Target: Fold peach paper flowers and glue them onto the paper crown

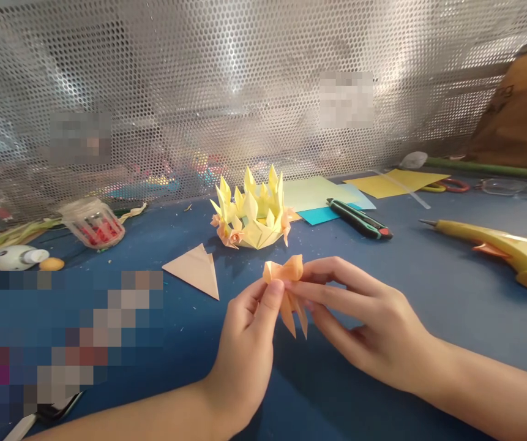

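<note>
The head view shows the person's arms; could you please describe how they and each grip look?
The left grip and right grip are bare: five-fingered, with no glove or ring visible. The left forearm and right forearm show no sleeve, watch or bracelet.

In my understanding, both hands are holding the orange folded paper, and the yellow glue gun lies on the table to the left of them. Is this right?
Not entirely: the head view shows the yellow glue gun on the table to the right of the hands. The left hand and right hand do hold the orange folded paper.
</note>
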The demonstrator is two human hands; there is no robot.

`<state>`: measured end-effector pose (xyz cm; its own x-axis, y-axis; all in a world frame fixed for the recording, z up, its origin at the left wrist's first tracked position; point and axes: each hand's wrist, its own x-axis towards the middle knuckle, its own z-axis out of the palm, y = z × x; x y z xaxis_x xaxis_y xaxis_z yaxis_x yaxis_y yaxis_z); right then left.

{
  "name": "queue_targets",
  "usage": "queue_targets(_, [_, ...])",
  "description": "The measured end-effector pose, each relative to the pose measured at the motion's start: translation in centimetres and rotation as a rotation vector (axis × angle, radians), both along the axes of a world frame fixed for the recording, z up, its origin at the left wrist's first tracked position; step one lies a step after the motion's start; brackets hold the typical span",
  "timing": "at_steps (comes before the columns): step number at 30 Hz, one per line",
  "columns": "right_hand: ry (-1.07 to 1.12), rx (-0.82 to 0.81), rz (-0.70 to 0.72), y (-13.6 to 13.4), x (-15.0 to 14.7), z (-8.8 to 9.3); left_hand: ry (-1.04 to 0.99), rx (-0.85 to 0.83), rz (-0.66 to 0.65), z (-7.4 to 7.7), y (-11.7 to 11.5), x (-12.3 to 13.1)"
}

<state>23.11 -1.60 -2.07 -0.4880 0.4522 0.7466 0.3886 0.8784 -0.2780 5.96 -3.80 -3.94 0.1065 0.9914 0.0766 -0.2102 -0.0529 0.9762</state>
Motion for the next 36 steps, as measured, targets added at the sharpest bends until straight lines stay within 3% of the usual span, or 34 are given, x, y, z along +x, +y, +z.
queue_targets(10, [0.084, 0.002, -0.12, -0.4, 0.0, 0.1, 0.2, 0.088, 0.025, 1.1, -0.9, 0.2])
queue_targets(18, [0.155, 0.071, -0.166, -1.5, 0.1, 0.1, 0.254, 0.321, 0.052, 0.3, -1.9, 0.0])
queue_targets(23, [0.121, 0.11, -0.159, -1.8, 0.2, 0.2, 0.21, 0.358, 0.043, 0.2, -2.0, 0.0])
queue_targets(31, [0.063, 0.285, -0.204, -1.6, 0.7, 0.6, 0.188, 0.305, 0.046, 0.3, -2.1, 0.2])
queue_targets(36, [0.051, 0.407, -0.229, -1.4, 0.6, 1.2, 0.195, 0.389, 0.063, 0.1, -2.3, 0.1])
